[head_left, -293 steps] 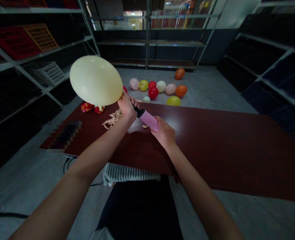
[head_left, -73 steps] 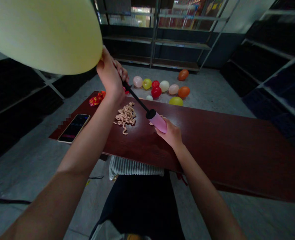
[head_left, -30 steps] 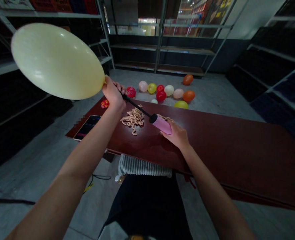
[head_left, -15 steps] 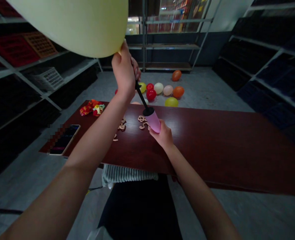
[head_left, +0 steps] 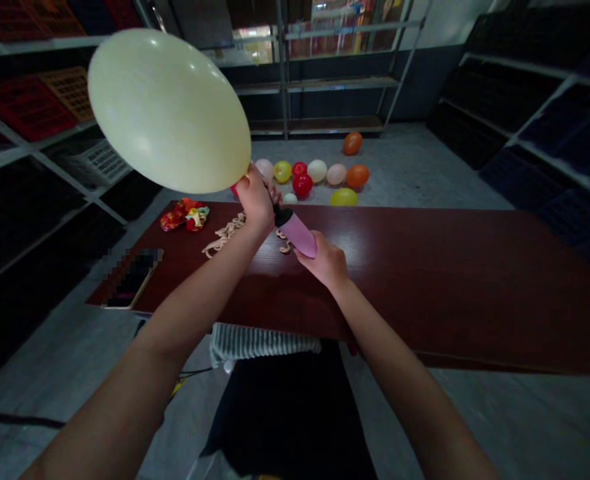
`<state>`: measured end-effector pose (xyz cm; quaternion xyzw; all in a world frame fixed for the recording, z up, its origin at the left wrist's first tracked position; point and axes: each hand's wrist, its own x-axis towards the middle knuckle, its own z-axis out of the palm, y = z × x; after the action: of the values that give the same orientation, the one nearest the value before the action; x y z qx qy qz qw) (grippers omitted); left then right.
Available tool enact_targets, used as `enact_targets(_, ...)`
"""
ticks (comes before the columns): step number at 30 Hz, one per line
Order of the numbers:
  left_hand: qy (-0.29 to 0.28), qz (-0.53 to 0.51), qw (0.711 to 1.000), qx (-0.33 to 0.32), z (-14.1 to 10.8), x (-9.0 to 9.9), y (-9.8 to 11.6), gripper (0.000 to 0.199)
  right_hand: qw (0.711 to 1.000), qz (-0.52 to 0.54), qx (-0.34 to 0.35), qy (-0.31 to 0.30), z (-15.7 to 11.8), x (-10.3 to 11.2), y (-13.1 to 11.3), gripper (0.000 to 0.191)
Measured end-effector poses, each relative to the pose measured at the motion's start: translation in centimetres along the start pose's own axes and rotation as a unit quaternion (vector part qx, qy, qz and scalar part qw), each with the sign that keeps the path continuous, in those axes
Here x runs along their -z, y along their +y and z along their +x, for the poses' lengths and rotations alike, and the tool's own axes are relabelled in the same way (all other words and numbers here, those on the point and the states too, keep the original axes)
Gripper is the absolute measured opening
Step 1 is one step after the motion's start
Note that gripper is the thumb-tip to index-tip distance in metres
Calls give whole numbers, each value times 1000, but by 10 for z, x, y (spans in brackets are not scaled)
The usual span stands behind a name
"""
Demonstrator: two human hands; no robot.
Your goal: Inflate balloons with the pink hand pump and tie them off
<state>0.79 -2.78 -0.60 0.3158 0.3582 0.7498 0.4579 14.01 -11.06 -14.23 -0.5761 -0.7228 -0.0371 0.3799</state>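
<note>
A big pale yellow balloon (head_left: pixel 169 113), inflated, points up and left from my left hand (head_left: pixel 257 200). The fingers of that hand are closed at the balloon's neck and round the black end of a balloon pump; the nozzle is hidden by them. Wrapped round the pump's pink barrel is my right hand (head_left: pixel 325 259). The balloon pump (head_left: pixel 297 233) slants between both hands above the table, its black collar close to my left fingers. Pale curly strips (head_left: pixel 225 237) lie on the table behind my left forearm, with a few more beside the pump.
On the dark brown table (head_left: pixel 449 280) are a colourful packet of uninflated balloons (head_left: pixel 185 215) and a phone (head_left: pixel 133 277) at the left. Several inflated balloons (head_left: pixel 317 171) rest on the floor beyond. Shelves with crates (head_left: pixel 25 107) line both sides; a metal rack (head_left: pixel 335 85) stands behind.
My left hand has come down toward my right, and the pump's black rod has slid into the pink barrel. The balloon has lowered, now showing whole.
</note>
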Motion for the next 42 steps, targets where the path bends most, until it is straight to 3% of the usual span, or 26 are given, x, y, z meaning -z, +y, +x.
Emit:
enact_targets(13,120,-74,990,-32,38,82,77,42,994,-31,106,-23,-4,4,-4,47)
enact_targets(17,126,-90,987,-48,44,95,102,44,991,-29,129,-15,-3,3,-5,45)
enact_targets(21,81,-85,989,-88,36,75,117,41,991,-10,132,12,-2,2,-5,45)
enact_targets(27,-5,-80,983,-164,21,8,115,50,996,39,68,47,-5,1,2,45)
enact_targets(30,-42,-61,987,-143,22,-26,107,52,997,60,1,49,-7,0,4,41)
enact_targets(33,-85,-36,991,-93,22,-54,87,51,994,85,-41,52,-7,-1,4,39)
enact_targets(36,-118,-18,991,-58,14,-70,51,51,991,102,-74,54,-5,0,3,38)
enact_targets(40,-131,-6,991,-5,-3,-70,-1,52,986,101,-113,63,-3,1,3,39)
enact_targets(42,-128,1,992,15,-7,-64,-17,51,986,98,-120,60,-2,2,4,39)
